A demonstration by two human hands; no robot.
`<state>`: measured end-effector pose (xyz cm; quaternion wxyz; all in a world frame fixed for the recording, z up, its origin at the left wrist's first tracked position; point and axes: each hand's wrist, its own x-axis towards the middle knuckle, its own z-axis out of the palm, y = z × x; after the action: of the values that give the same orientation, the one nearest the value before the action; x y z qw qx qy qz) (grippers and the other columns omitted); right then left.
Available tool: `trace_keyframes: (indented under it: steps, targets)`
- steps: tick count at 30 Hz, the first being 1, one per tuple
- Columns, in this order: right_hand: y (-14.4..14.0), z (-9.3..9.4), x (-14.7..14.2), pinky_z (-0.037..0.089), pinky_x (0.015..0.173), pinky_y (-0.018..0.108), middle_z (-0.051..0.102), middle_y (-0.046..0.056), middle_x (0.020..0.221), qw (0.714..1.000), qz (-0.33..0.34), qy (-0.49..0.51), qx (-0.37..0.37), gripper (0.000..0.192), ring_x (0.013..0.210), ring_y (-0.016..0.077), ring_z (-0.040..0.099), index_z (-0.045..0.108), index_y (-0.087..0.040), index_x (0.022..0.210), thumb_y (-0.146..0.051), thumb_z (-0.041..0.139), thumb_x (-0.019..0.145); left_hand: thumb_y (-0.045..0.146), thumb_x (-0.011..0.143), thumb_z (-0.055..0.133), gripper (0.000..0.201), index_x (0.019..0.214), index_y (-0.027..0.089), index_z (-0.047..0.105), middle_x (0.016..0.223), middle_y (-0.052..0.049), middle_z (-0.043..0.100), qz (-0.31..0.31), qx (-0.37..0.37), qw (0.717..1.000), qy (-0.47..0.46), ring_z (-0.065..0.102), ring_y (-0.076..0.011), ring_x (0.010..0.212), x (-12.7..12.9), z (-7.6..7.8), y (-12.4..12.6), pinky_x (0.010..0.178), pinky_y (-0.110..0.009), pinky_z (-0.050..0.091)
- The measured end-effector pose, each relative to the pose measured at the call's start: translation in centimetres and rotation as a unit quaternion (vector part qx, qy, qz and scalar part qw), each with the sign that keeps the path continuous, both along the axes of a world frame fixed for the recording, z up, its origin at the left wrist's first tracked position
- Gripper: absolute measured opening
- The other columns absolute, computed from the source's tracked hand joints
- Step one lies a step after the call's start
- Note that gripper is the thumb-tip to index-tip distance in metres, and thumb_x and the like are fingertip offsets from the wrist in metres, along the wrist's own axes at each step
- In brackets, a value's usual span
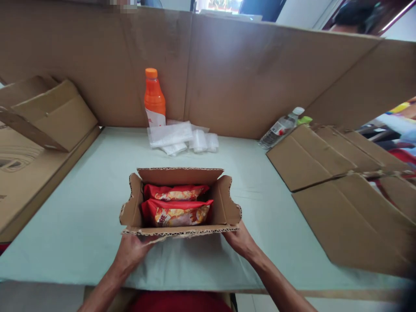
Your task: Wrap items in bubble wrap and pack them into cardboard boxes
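An open cardboard box (180, 229) with its flaps up stands at the middle of the table, or just above it; I cannot tell which. My left hand (134, 246) grips its near left corner, and my right hand (236, 237) grips its near right corner. Most of the fingers of both hands are hidden behind and under the box. Inside, two red snack packets with pictures of food on them stand one behind the other: a near packet (182, 214) and a far packet (177, 193).
Beyond the box lie clear plastic packs (172, 135) beside an orange bottle (155, 97). A clear water bottle (281, 128) leans at the back right. Cardboard boxes (344, 221) stand on the right, with more cardboard (55, 115) on the left. A tall cardboard screen (234, 78) closes the back.
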<state>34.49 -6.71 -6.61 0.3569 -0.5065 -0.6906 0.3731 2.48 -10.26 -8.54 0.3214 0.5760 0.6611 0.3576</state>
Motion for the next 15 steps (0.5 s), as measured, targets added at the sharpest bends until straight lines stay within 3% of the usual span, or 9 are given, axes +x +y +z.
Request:
trace_keyframes:
  steps: [4, 7, 10, 13, 15]
  targets:
    - [5.6, -0.1, -2.3, 0.056, 0.084, 0.037, 0.075, 0.008, 0.099, 1.000, -0.012, 0.011, 0.020, 0.020, 0.090, 0.0244, 0.065, 0.068, -0.020, 0.095, -0.032, 0.055, 0.084, 0.059, 0.061, 0.076, 0.038, 0.060, 0.023, 0.065, 0.055, -0.004, 0.065, 0.001, -0.006, 1.000, -0.030, 0.064, -0.0259, 0.058, -1.2, 0.8, 5.8, 0.057, -0.036, 0.056]
    - [9.5, -0.5, -3.4, 0.056, 0.081, 0.036, 0.075, 0.008, 0.095, 1.000, -0.021, 0.008, -0.003, 0.021, 0.086, 0.0231, 0.065, 0.069, -0.019, 0.093, -0.028, 0.053, 0.082, 0.060, 0.058, 0.076, 0.048, 0.082, 0.020, 0.067, 0.078, -0.007, 0.072, 0.090, 0.035, 0.994, -0.042, 0.069, -0.0288, 0.077, -1.5, 0.5, 9.1, 0.068, -0.038, 0.058]
    - [11.9, -0.6, -3.2, 0.056, 0.078, 0.033, 0.075, 0.006, 0.095, 0.999, 0.018, 0.011, -0.030, 0.024, 0.085, 0.0216, 0.066, 0.072, -0.019, 0.095, -0.026, 0.054, 0.081, 0.060, 0.054, 0.079, 0.061, 0.096, 0.019, 0.063, 0.091, -0.010, 0.073, 0.149, 0.051, 0.986, -0.057, 0.070, -0.0313, 0.088, -1.6, -1.1, 9.9, 0.077, -0.043, 0.059]
    - [14.7, 0.1, -1.8, 0.056, 0.074, 0.031, 0.076, 0.004, 0.087, 0.998, 0.050, -0.015, -0.024, 0.024, 0.082, 0.0219, 0.067, 0.076, -0.018, 0.093, -0.031, 0.057, 0.085, 0.062, 0.061, 0.076, 0.061, 0.101, 0.018, 0.061, 0.098, -0.013, 0.073, 0.148, 0.043, 0.984, -0.093, 0.071, -0.0322, 0.094, -1.8, -3.3, 9.2, 0.083, -0.045, 0.058]
    - [17.6, 1.0, -1.1, 0.055, 0.070, 0.031, 0.076, 0.005, 0.088, 0.997, 0.026, -0.070, 0.013, 0.027, 0.078, 0.0215, 0.067, 0.076, -0.018, 0.097, -0.031, 0.054, 0.090, 0.063, 0.066, 0.074, 0.061, 0.105, 0.018, 0.062, 0.103, -0.014, 0.073, 0.140, 0.045, 0.983, -0.107, 0.070, -0.0329, 0.099, -2.2, -4.6, 8.7, 0.087, -0.045, 0.058]
